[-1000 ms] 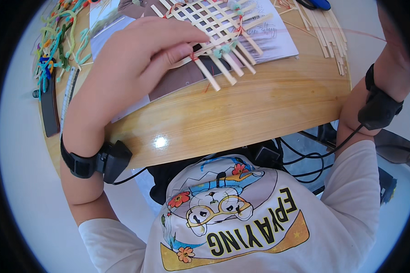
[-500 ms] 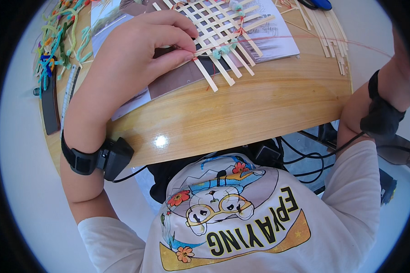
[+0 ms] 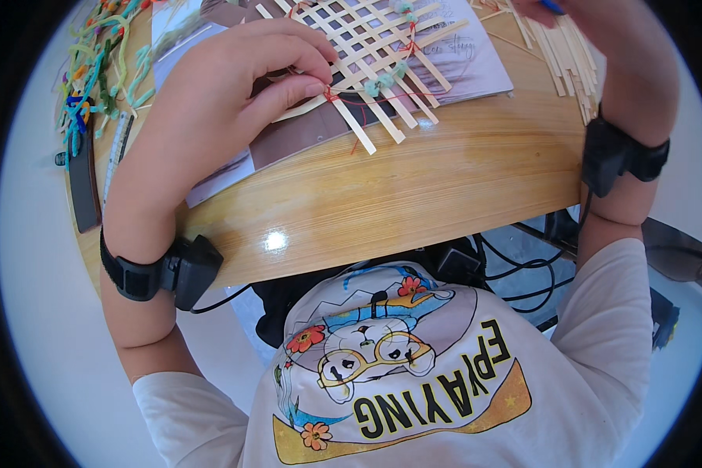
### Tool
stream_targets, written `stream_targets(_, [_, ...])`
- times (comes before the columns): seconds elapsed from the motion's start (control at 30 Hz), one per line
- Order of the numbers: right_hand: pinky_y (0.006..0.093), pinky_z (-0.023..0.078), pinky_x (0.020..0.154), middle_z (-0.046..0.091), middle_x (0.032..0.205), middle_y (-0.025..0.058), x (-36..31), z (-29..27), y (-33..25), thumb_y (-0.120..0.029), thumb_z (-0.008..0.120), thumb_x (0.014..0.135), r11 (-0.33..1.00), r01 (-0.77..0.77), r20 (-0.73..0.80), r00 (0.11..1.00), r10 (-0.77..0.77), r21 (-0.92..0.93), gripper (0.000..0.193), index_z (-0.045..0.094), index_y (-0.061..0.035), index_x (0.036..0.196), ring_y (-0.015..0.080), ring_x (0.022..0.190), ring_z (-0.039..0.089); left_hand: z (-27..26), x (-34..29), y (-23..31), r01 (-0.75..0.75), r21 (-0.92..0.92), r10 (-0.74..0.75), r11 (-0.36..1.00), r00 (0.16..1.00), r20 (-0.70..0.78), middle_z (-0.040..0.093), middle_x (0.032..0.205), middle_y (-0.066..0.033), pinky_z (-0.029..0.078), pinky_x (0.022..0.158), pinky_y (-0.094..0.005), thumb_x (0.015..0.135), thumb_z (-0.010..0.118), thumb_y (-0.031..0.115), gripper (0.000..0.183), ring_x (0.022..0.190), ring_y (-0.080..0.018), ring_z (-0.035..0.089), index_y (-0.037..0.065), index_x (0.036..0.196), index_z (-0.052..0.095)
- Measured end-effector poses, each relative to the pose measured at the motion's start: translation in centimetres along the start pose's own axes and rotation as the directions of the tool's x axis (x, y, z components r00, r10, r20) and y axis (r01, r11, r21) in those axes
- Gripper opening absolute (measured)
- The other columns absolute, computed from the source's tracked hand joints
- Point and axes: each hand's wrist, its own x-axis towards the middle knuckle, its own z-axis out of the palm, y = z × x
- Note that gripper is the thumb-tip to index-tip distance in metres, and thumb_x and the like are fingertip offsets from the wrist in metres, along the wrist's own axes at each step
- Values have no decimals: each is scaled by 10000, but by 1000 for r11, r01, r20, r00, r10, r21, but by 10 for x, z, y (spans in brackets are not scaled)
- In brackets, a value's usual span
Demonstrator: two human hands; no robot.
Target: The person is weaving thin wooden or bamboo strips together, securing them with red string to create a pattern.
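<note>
My left hand [image 3: 218, 101] pinches the near left edge of a lattice woven from pale flat strips [image 3: 360, 125], thumb and forefinger closed at a corner where red thread [image 3: 354, 145] is wound. Pale green bead-like chips [image 3: 384, 81] are fixed along the lattice's right side. Thread trails loosely from the corner across the strip ends. At the top right, my right hand [image 3: 593, 19] is over a blue-handled tool [image 3: 552, 6]. Its fingers are blurred and partly cut off by the picture's edge, so its grip cannot be made out.
Under the lattice lies an open printed booklet [image 3: 483, 74] on the wooden table [image 3: 351, 187]. Loose pale strips [image 3: 569, 66] are heaped at the right. Coloured fuzzy stems [image 3: 82, 74], a ruler [image 3: 117, 148] and a dark bar-shaped thing [image 3: 84, 183] are at the left.
My right hand has come in from the far right to the blue-handled tool. The red thread, stretched taut rightward before, now hangs slack by the lattice. My left hand keeps its pinch.
</note>
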Motion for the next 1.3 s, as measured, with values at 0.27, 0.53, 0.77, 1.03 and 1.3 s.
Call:
stream_targets(0.27, [253,485,648,684,789,48,38,75,22,-73,640,947,960,-141,17,989,149,-241,98,691,-8,1000,98,707,606,0,-10,-5,50,41,-52,998,997,61,696,1176,-68,560,835,-286,863,720,-6,129,1008,-203,675,13,991,712])
stream_targets(0.53, [317,521,745,703,866,136,38,68,16,-86,659,927,977,-47,55,997,60,-206,124,718,-1,996,235,785,660,-2,-8,1,54,40,-55,998,998,20,690,1146,-66,534,871,-294,855,732,-3,140,990,-212,666,7,991,702])
stream_targets(0.77, [382,535,826,696,932,183,37,82,20,-115,630,942,902,62,101,995,-21,-426,163,726,-3,1013,342,882,666,-2,-10,-2,33,74,-35,997,999,19,696,1130,-62,526,852,-306,852,740,9,140,975,-212,660,12,985,697])
stream_targets(1.03, [397,532,830,686,943,182,43,93,55,-112,637,930,847,110,30,993,-111,-520,151,729,-2,977,356,902,659,-1,-10,0,52,80,-54,995,998,15,696,1127,-60,522,862,-307,856,742,29,132,985,-211,656,20,978,693])
stream_targets(1.3, [370,533,814,695,917,179,35,84,34,-93,672,908,947,88,47,996,-77,-311,129,732,5,966,319,872,669,-1,-10,-1,24,96,-25,995,1000,8,698,1129,-61,523,873,-310,862,742,41,130,990,-218,661,27,982,695])
